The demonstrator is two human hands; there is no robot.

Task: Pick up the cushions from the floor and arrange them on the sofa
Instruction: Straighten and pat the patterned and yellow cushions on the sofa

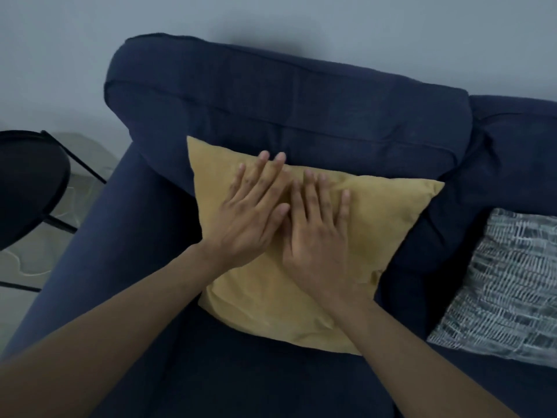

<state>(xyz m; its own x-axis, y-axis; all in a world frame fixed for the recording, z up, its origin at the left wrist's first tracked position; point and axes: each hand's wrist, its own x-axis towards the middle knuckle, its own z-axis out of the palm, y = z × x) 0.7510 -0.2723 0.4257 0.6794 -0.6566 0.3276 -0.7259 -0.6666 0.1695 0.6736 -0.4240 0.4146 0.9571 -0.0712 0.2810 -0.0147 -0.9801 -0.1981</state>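
While my left hand (250, 218) & right hand (316, 233) lie flat, fingers spread, gripping nothing, the yellow cushion (376, 233) sits directly under both palms, leaning on the sofa (301, 116) back, w/ the patterned cushion (506, 285) off right, nearer my right.

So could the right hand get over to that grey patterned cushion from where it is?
Probably yes. The right hand lies flat and open on the yellow cushion, holding nothing, and the grey patterned cushion sits on the sofa seat just to its right, with only bare seat between.
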